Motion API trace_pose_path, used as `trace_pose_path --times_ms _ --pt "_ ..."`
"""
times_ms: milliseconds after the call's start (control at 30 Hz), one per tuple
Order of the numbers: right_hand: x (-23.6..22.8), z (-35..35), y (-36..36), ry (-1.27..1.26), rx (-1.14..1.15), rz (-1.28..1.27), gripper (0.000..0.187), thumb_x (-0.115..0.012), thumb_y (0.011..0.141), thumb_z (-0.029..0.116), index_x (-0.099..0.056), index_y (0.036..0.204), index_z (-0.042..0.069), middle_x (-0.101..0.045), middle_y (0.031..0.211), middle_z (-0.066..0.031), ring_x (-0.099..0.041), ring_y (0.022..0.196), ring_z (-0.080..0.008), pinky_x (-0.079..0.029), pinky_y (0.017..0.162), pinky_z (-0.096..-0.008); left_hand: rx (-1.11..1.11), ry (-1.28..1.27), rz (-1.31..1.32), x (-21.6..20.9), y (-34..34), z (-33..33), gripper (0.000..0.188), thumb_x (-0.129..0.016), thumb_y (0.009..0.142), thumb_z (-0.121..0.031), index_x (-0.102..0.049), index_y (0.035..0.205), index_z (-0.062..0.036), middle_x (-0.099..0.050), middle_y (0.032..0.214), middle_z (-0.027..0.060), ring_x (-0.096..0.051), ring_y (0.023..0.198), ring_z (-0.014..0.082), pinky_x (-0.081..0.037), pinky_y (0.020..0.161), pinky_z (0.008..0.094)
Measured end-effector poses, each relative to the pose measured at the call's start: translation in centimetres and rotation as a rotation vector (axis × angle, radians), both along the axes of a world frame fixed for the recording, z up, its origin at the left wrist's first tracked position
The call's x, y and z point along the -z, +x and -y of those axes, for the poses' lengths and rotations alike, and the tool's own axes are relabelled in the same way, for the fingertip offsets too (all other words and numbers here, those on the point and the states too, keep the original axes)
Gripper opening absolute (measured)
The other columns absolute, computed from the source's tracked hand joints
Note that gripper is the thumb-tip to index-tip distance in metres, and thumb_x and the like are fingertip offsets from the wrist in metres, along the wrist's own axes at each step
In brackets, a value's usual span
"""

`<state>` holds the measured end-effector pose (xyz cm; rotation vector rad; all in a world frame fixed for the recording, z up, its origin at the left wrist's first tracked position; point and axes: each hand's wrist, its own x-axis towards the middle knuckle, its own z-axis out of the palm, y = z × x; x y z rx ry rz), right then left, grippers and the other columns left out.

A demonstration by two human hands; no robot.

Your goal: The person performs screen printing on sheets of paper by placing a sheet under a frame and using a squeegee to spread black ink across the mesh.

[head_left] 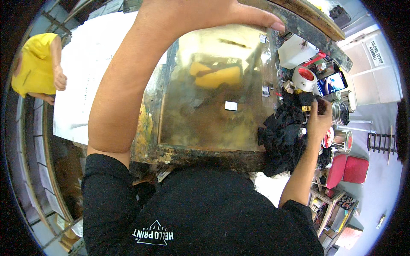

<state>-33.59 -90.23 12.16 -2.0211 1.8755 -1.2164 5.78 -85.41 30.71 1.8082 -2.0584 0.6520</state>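
My left hand (pixel 194 13) is at the top of the view, above the far end of a glossy, stained board (pixel 205 123). Its thumb stretches right across a dark frame edge (pixel 305 34); the other fingers are cut off by the picture's rim. To the right of the board, my right hand (pixel 321 121) has its fingers curled at a small dark thing among the cans, too hidden to name. Black cloth (pixel 282 136) lies beside that wrist. A small white square (pixel 231 106) sits on the board, which carries yellow reflections.
Right of the board are a white container (pixel 297 51), a roll of tape (pixel 304 79), a lit phone (pixel 331 84) and several cans (pixel 343 141). A large white sheet (pixel 79 81) lies left. A person in yellow (pixel 38 64) stands beyond it. Red chair (pixel 355 169) at right.
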Motion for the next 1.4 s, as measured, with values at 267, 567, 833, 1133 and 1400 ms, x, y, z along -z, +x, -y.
trace_pose_path --times_ms 267,567,833,1133,1400 --pt "6.5 12.9 -13.2 0.126 0.259 -0.443 0.085 -0.083 0.079 0.054 -0.057 0.118 -0.016 -0.067 0.114 -0.0352 -0.066 0.109 -0.0471 -0.051 0.097 -0.0487 0.000 0.014 -0.001 -0.2 0.0 0.6 0.086 -0.049 0.076 -0.097 -0.058 0.079 -0.0119 -0.051 0.073 -0.0002 -0.047 0.068 0.0130 -0.041 0.064 0.0289" --pt "9.7 16.8 -13.7 0.257 0.391 -0.361 0.097 -0.085 0.070 0.066 -0.060 0.115 -0.016 -0.067 0.117 -0.0349 -0.065 0.114 -0.0469 -0.050 0.100 -0.0491 0.054 -0.104 -0.010 0.6 0.4 0.8 0.084 -0.051 0.076 -0.095 -0.057 0.078 -0.0115 -0.051 0.071 -0.0002 -0.047 0.066 0.0133 -0.041 0.062 0.0288" --pt "10.2 17.3 -13.2 0.205 0.402 -0.412 0.082 -0.084 0.071 0.064 -0.069 0.112 -0.006 -0.073 0.111 -0.0250 -0.070 0.107 -0.0404 -0.052 0.095 -0.0460 0.102 -0.144 -0.020 0.2 0.1 0.2 0.085 -0.050 0.076 -0.096 -0.056 0.076 -0.0110 -0.050 0.070 -0.0004 -0.046 0.064 0.0127 -0.041 0.061 0.0290" --pt "9.4 16.5 -11.5 0.255 0.443 -0.349 0.085 -0.083 0.070 0.065 -0.071 0.115 -0.006 -0.073 0.115 -0.0256 -0.069 0.110 -0.0408 -0.052 0.098 -0.0472 0.029 -0.124 0.035 0.4 0.6 1.3 0.085 -0.046 0.076 -0.098 -0.052 0.074 -0.0134 -0.047 0.070 -0.0016 -0.042 0.063 0.0125 -0.038 0.061 0.0280" --pt "8.4 15.3 -9.7 0.302 0.547 -0.363 0.092 -0.081 0.069 0.069 -0.069 0.123 -0.004 -0.071 0.122 -0.0271 -0.067 0.116 -0.0409 -0.051 0.102 -0.0485 0.054 -0.171 0.037 0.8 0.8 1.6 0.086 -0.044 0.076 -0.099 -0.054 0.074 -0.0133 -0.047 0.071 -0.0014 -0.043 0.065 0.0125 -0.040 0.063 0.0283"
